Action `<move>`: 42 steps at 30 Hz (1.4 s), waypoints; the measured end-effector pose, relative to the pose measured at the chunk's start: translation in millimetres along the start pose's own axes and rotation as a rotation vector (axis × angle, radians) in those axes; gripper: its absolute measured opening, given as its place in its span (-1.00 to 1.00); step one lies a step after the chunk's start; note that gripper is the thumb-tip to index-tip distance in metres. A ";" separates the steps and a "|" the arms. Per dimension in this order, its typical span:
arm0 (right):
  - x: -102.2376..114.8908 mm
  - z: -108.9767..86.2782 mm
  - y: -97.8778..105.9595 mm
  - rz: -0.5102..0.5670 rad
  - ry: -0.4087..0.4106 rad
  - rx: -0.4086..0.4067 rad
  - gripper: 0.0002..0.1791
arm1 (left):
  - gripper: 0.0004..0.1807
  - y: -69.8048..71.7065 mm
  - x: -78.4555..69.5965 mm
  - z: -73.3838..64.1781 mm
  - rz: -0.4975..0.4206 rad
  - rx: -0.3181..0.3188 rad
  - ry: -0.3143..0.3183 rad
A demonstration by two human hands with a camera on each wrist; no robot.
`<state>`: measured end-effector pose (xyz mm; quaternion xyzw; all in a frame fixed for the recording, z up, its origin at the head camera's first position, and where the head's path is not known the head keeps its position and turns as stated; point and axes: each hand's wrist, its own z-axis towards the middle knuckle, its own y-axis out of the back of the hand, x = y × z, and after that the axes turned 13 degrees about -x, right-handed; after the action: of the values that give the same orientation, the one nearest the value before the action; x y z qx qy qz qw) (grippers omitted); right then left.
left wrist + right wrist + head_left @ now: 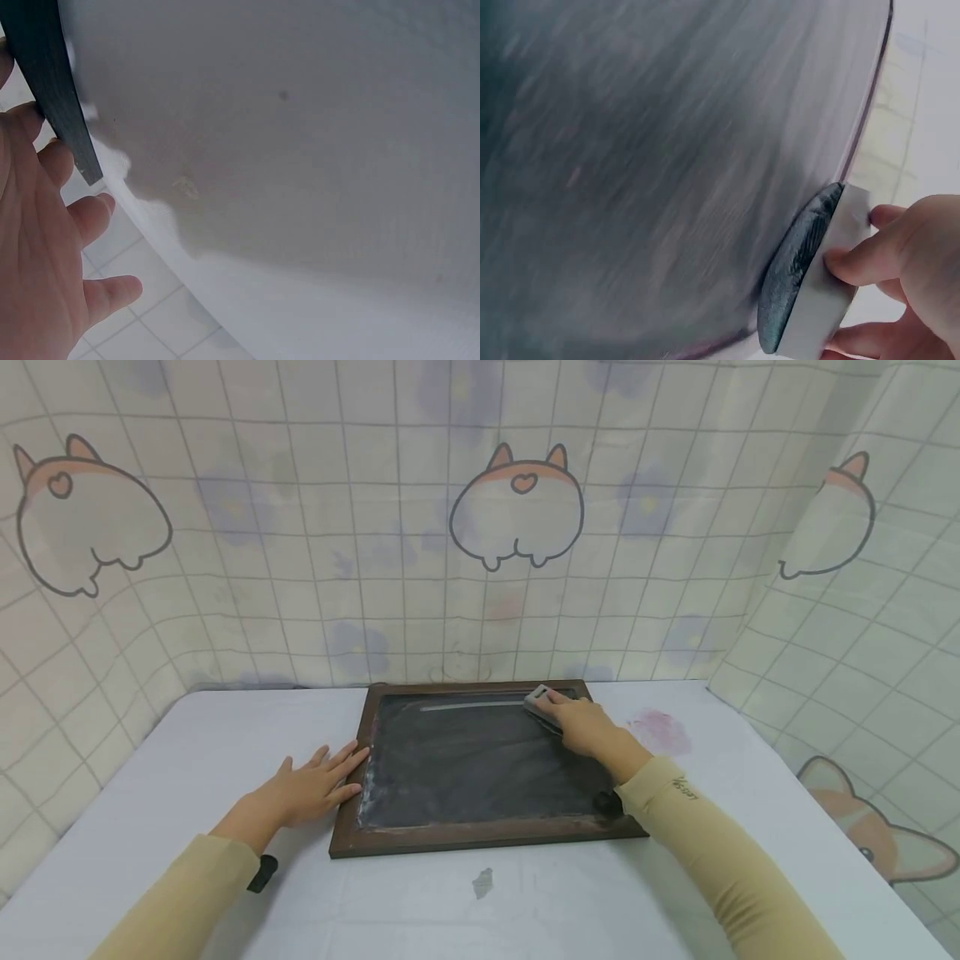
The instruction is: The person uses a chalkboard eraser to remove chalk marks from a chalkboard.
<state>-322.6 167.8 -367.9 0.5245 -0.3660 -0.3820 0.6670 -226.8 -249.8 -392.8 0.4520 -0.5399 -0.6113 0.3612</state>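
Note:
A small blackboard [480, 768] in a brown wooden frame lies on the white table. My right hand [588, 727] grips a grey blackboard eraser [542, 703] near the board's far right corner. In the right wrist view, thumb and fingers pinch the sides of the eraser [821, 292], its dark felt pad against the board's surface [652, 165]. My left hand [311, 789] lies with spread, straight fingers on the frame's left side. Seen from the left wrist, the left hand's fingertips [52, 161] meet the dark frame edge [56, 82].
A pale streak [465, 705] runs along the board's far part, left of the eraser. Chalk dust whitens its left edge. A pink stain [660, 731] marks the table [225, 735] at right, a grey-green patch [483, 883] at front. A checked curtain [375, 568] with cartoon dogs surrounds the table.

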 end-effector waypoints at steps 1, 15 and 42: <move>4.6 0.0 0.2 -0.011 0.006 -0.005 -0.16 | -0.23 0.1 0.1 -0.1 0.001 0.000 0.001; 89.8 -27.5 3.1 0.129 0.462 0.033 -0.27 | -0.23 3.4 -1.6 -0.9 -0.006 -0.004 0.007; 4.7 4.4 -0.3 0.042 0.058 0.029 -0.11 | -0.22 0.6 -0.8 0.3 -0.004 0.009 0.013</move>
<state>-324.4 161.7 -366.9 0.5370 -0.3632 -0.3473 0.6776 -226.8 -249.0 -392.1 0.4589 -0.5394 -0.6066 0.3613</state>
